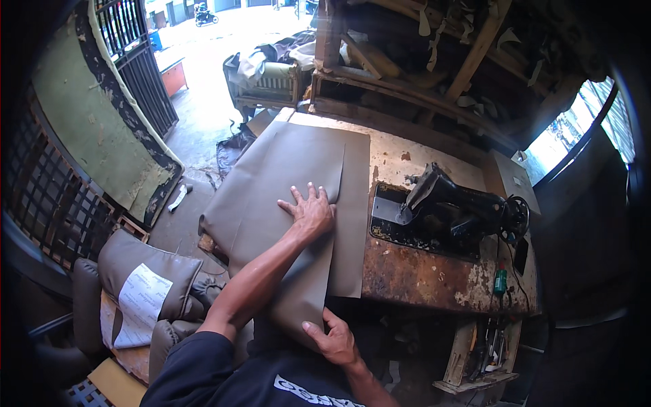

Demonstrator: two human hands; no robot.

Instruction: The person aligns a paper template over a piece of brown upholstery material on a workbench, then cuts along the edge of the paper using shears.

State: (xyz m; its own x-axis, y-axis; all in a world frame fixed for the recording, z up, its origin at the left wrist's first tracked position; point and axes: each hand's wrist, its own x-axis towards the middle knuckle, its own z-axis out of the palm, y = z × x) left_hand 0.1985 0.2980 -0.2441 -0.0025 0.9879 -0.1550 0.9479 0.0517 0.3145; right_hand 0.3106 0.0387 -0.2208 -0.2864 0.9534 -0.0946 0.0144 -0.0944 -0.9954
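Two hands work one sheet of grey-brown vinyl material [271, 183] spread over the worn wooden table [420, 271], beside the black sewing machine [461, 210]. Left hand [310, 211] lies flat on the top layer, fingers spread apart (palm down, near the layer's right edge). Right hand [333, 339] pinches the sheet's near edge, fingers closed on it.

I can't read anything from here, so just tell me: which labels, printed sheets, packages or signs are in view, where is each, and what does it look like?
Printed paper sheet: lower left, lying on grey cushions; white, curled, with dark print.
Small bottle: at the rusty table's right front edge, beside the black sewing machine; green with a red cap, label too small to tell.
Shirt print: bottom edge; white on dark cloth.
No screens or signs.
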